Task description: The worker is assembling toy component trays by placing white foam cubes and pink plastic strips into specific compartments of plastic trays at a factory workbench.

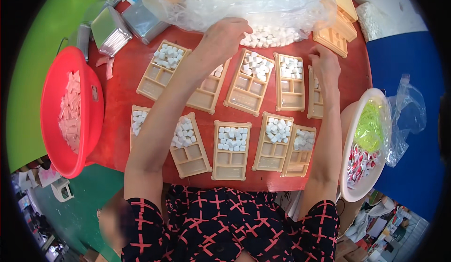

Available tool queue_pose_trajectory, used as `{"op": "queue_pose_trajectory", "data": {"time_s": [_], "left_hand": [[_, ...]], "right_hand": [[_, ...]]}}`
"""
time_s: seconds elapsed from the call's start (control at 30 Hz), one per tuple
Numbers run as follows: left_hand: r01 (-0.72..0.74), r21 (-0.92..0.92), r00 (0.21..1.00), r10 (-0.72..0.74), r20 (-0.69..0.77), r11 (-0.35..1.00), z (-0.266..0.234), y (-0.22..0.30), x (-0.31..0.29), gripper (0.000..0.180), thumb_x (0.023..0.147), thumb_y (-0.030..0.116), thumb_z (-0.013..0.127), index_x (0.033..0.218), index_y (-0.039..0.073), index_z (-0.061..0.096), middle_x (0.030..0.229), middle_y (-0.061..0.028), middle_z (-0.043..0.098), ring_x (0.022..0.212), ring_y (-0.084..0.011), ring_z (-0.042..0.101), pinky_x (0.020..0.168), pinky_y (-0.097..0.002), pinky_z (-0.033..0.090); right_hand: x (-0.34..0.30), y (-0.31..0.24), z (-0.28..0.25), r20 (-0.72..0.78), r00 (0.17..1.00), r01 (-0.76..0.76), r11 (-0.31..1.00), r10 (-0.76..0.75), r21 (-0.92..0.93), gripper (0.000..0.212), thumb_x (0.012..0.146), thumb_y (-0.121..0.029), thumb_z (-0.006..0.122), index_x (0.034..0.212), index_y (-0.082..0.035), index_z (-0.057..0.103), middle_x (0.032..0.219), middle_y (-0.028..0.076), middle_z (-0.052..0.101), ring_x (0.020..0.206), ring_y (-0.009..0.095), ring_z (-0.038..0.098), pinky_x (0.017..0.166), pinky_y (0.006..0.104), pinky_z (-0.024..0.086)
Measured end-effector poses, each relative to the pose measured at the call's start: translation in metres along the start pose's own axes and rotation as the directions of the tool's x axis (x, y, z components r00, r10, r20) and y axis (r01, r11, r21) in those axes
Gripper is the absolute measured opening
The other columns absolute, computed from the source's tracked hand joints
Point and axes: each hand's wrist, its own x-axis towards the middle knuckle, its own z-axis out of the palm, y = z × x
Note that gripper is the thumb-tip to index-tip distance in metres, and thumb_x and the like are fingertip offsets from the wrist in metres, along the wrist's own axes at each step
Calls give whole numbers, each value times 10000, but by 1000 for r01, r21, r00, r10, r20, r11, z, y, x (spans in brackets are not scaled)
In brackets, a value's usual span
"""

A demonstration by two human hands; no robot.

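Observation:
My left hand [226, 37] is at the near edge of a loose pile of small white cubes [275, 37], its fingers curled together and any cube in them hidden. My right hand [326, 65] hovers at the far right tray [316, 103], fingers bent inward, and what they hold cannot be made out. Two rows of tan compartment trays lie between and below my arms. White cubes [232, 138] fill the large compartment of the middle near tray [230, 172]. Its smaller compartments hold no cubes. My left forearm partly covers several trays.
A clear plastic bag [188, 13] of white cubes lies at the back. Stacked tan trays [334, 35] stand back right. A red basin [96, 116] with pink pieces is left; a white basin [346, 168] with green strands and red-white packets is right. Clear lids [110, 29] are stacked back left.

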Motion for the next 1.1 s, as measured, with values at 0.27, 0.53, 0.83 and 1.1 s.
{"op": "queue_pose_trajectory", "data": {"time_s": [0.27, 0.53, 0.83, 1.1], "left_hand": [[47, -19, 989, -43, 144, 999, -5, 20, -16, 194, 745, 47, 630, 936, 14, 630, 893, -124, 610, 792, -295, 588, 726, -366, 480], [119, 7, 985, -119, 126, 993, 18, 23, -30, 115, 722, 67, 639, 822, 10, 636, 787, -167, 622, 779, -321, 623, 694, -401, 495], [149, -66, 983, -141, 116, 987, 15, 39, -33, 76, 730, 21, 575, 777, -18, 618, 785, -193, 629, 788, -350, 625, 678, -422, 496], [234, -280, 962, -263, -71, 931, -29, 30, -48, 159, 755, 15, 603, 909, 12, 643, 786, -158, 645, 724, -246, 644, 639, -319, 503]], "right_hand": [[-35, -46, 17, 82, 979, 71, 696, -185, 715, 64, 753, 33, 620, 807, -2, 622, 708, -17, 581, 648, 46, 514, 579, 196, 418], [-41, -77, 28, 83, 955, 206, 837, -286, 507, 124, 733, 20, 625, 856, 6, 632, 698, 24, 594, 642, 83, 524, 607, 232, 432], [-45, -71, 28, 104, 939, 207, 779, -328, 592, 112, 810, 6, 602, 917, 8, 637, 872, 27, 621, 765, 81, 533, 691, 218, 437], [-49, -101, 8, 67, 937, 181, 640, -344, 746, 100, 841, 17, 572, 923, 10, 629, 832, 8, 608, 772, 76, 531, 711, 208, 436]]}}
